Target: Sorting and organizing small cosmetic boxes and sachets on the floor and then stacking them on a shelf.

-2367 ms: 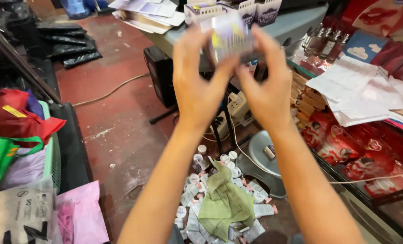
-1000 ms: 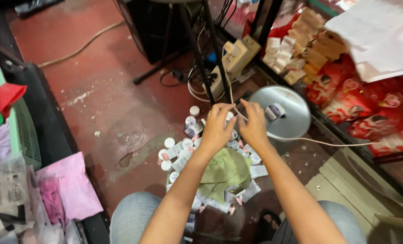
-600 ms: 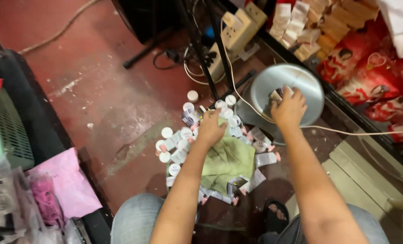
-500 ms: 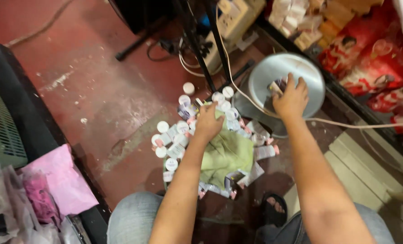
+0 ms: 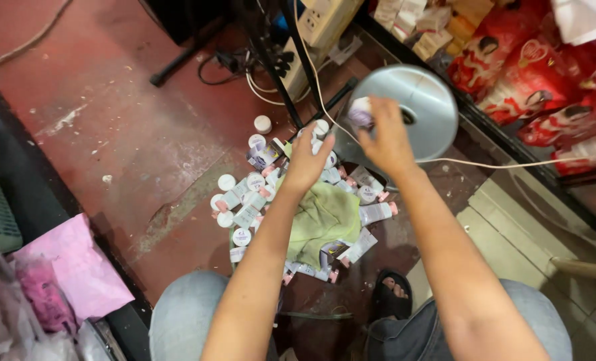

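Observation:
My right hand (image 5: 386,137) is lifted just above the floor, its fingers closed on a small pale tube (image 5: 360,113) over the near edge of a round metal fan base (image 5: 425,100). My left hand (image 5: 309,155) reaches down into a pile of small white jars and pink-capped tubes (image 5: 251,197) scattered on the red floor; what its fingers touch is hidden. A crumpled green cloth (image 5: 321,220) lies in the middle of the pile, under my left forearm.
A white power strip (image 5: 318,20) with black and white cords sits beyond the pile beside black stand legs (image 5: 177,63). Red snack packs (image 5: 532,73) fill a low shelf at right. Pink plastic bags (image 5: 70,267) lie at left. My knees and a sandalled foot (image 5: 391,297) are below.
The view dropped from my hands held up with a small packet to the floor pile. My right hand went to the metal disc and has now lifted with a tube; my left stays in the pile.

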